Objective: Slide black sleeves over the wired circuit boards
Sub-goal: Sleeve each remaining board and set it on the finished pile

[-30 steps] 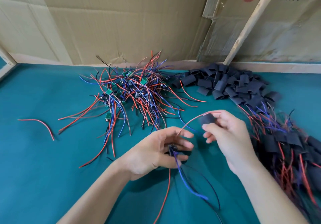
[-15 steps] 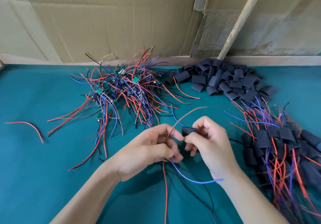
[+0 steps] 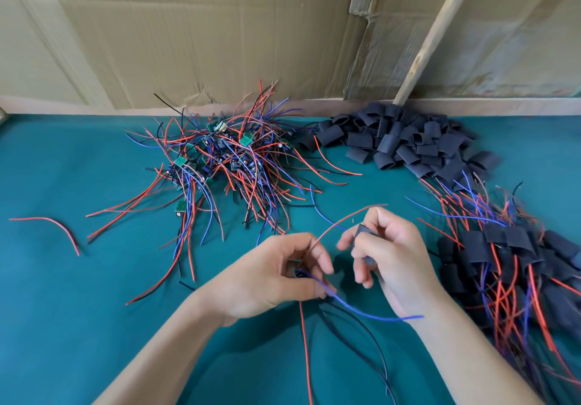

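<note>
Cardboard sheets [image 3: 195, 33], leaning wooden stick [image 3: 430, 36]

From my feed I see a teal worktop [image 3: 78, 294] filling the lower view. Flattened cardboard sheets [image 3: 188, 33] line the wall from 10 to 2 o'clock, and at 1 o'clock a pale wooden stick [image 3: 430, 32] leans against them. Light is soft and even.

Open surface left, clutter behind and right

Bare green surface [image 3: 63, 294] lies left of the hands; the wired-board tangle [image 3: 226, 159] and loose sleeves [image 3: 405, 140] block the back, finished pieces [image 3: 515, 266] crowd the right (one stray red wire [image 3: 53, 225] far left).
</note>
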The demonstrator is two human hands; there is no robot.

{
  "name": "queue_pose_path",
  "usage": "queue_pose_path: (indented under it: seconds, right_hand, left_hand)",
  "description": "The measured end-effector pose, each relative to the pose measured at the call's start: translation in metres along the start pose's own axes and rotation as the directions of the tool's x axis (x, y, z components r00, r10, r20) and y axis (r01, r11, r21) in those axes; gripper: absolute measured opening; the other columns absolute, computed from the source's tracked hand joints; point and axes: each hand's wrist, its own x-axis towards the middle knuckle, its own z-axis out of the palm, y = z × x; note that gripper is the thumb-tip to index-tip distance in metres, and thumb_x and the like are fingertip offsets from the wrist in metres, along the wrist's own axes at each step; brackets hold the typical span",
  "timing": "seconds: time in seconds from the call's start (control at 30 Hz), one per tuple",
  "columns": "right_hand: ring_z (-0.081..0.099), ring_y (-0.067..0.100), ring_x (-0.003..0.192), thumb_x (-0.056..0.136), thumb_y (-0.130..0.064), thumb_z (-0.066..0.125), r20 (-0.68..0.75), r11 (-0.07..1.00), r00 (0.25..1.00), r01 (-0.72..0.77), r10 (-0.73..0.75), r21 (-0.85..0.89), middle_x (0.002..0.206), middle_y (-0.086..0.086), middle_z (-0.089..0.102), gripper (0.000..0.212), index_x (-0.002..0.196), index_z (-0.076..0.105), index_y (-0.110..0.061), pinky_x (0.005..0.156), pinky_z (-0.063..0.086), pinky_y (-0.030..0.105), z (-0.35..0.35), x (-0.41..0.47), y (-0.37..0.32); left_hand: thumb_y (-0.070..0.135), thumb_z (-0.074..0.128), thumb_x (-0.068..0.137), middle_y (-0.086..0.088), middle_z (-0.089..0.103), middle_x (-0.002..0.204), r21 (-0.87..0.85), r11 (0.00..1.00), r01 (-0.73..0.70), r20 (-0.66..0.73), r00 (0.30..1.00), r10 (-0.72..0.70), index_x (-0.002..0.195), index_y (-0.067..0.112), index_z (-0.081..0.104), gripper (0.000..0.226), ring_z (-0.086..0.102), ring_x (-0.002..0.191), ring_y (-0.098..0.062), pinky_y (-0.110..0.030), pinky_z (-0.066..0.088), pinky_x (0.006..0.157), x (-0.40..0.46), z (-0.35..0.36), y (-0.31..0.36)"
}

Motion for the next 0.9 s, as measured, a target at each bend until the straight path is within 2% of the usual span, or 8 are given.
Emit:
queue_pose_path:
  seconds: [0.1, 0.27, 0.43, 0.5, 0.57, 0.7, 0.8, 0.9]
  right_hand:
    - [0.041, 0.021, 0.036, 0.063, -0.008, 0.069, -0.029, 0.993, 0.999, -0.012, 0.016, 0.114, 0.068, 0.017, 0.049, 0.031, 0.058, 0.040, -0.019, 0.040, 0.031, 0.023, -0.004, 0.001, -0.004]
    - [0.057, 0.019, 0.045, 0.063, -0.019, 0.092, -0.050, 0.960, 0.998, -0.019, 0.034, 0.278, 0.070, 0.008, 0.060, 0.046, 0.070, 0.047, -0.016, 0.040, 0.040, 0.024, -0.008, 0.003, -0.012]
    - [0.060, 0.018, 0.047, 0.065, -0.042, 0.084, -0.131, 0.954, 0.991, 0.003, 0.038, 0.300, 0.073, 0.011, 0.067, 0.044, 0.090, 0.060, -0.016, 0.043, 0.046, 0.023, -0.011, 0.003, -0.013]
    - [0.056, 0.015, 0.044, 0.066, -0.050, 0.081, -0.161, 0.962, 0.986, 0.010, 0.036, 0.272, 0.075, 0.011, 0.069, 0.046, 0.099, 0.071, -0.021, 0.041, 0.043, 0.021, -0.011, 0.002, -0.013]
    - [0.049, 0.013, 0.039, 0.067, -0.056, 0.078, -0.202, 0.965, 0.979, 0.025, 0.029, 0.260, 0.078, 0.012, 0.072, 0.046, 0.095, 0.074, -0.020, 0.038, 0.035, 0.020, -0.012, 0.003, -0.014]
    - [0.040, 0.014, 0.035, 0.077, -0.055, 0.071, -0.308, 0.952, 0.950, 0.049, 0.048, 0.301, 0.081, 0.018, 0.076, 0.040, 0.077, 0.058, -0.017, 0.036, 0.028, 0.020, -0.013, 0.006, -0.013]
    - [0.041, 0.014, 0.033, 0.083, -0.053, 0.068, -0.378, 0.959, 0.925, 0.078, 0.033, 0.273, 0.081, 0.016, 0.077, 0.041, 0.077, 0.053, -0.016, 0.036, 0.032, 0.019, -0.012, 0.006, -0.014]
    - [0.046, 0.014, 0.034, 0.093, -0.049, 0.066, -0.432, 0.965, 0.901, 0.083, 0.035, 0.250, 0.078, 0.015, 0.077, 0.040, 0.079, 0.055, -0.013, 0.035, 0.035, 0.021, -0.009, 0.005, -0.012]
  left_hand:
    - [0.012, 0.067, 0.091, -0.007, 0.069, 0.090, -0.112, 0.993, 0.038, -0.015, 0.999, -0.040, 0.098, 0.007, 0.063, 0.010, 0.072, 0.094, -0.032, -0.044, 0.056, 0.093, -0.001, 0.002, 0.003]
    - [0.030, 0.063, 0.097, 0.001, 0.056, 0.073, -0.187, 0.980, 0.064, -0.057, 0.995, -0.076, 0.095, 0.005, 0.068, 0.026, 0.072, 0.085, -0.029, -0.037, 0.060, 0.084, 0.000, 0.003, 0.003]
    - [0.040, 0.055, 0.098, -0.001, 0.048, 0.067, -0.193, 0.979, 0.059, -0.089, 0.993, -0.077, 0.093, 0.011, 0.072, 0.034, 0.070, 0.075, -0.026, -0.037, 0.059, 0.079, 0.003, 0.002, 0.001]
    - [0.041, 0.054, 0.097, -0.002, 0.047, 0.065, -0.207, 0.977, 0.058, -0.093, 0.993, -0.078, 0.093, 0.010, 0.072, 0.035, 0.069, 0.071, -0.025, -0.040, 0.059, 0.079, 0.003, 0.002, -0.001]
    - [0.041, 0.055, 0.097, -0.003, 0.047, 0.064, -0.207, 0.977, 0.056, -0.090, 0.993, -0.076, 0.094, 0.009, 0.072, 0.036, 0.068, 0.070, -0.025, -0.045, 0.060, 0.082, 0.004, 0.002, -0.002]
    - [0.044, 0.058, 0.098, -0.002, 0.046, 0.063, -0.197, 0.979, 0.056, -0.057, 0.996, -0.068, 0.098, 0.010, 0.073, 0.037, 0.067, 0.071, -0.024, -0.051, 0.058, 0.090, 0.003, 0.000, -0.004]
    - [0.051, 0.058, 0.094, -0.001, 0.047, 0.063, -0.154, 0.986, 0.056, -0.035, 0.997, -0.062, 0.100, 0.012, 0.073, 0.041, 0.067, 0.072, -0.023, -0.051, 0.058, 0.093, 0.003, 0.001, -0.003]
    - [0.053, 0.058, 0.093, 0.000, 0.049, 0.062, -0.106, 0.993, 0.059, -0.041, 0.997, -0.063, 0.099, 0.015, 0.074, 0.041, 0.066, 0.071, -0.021, -0.057, 0.053, 0.096, 0.003, 0.004, -0.003]
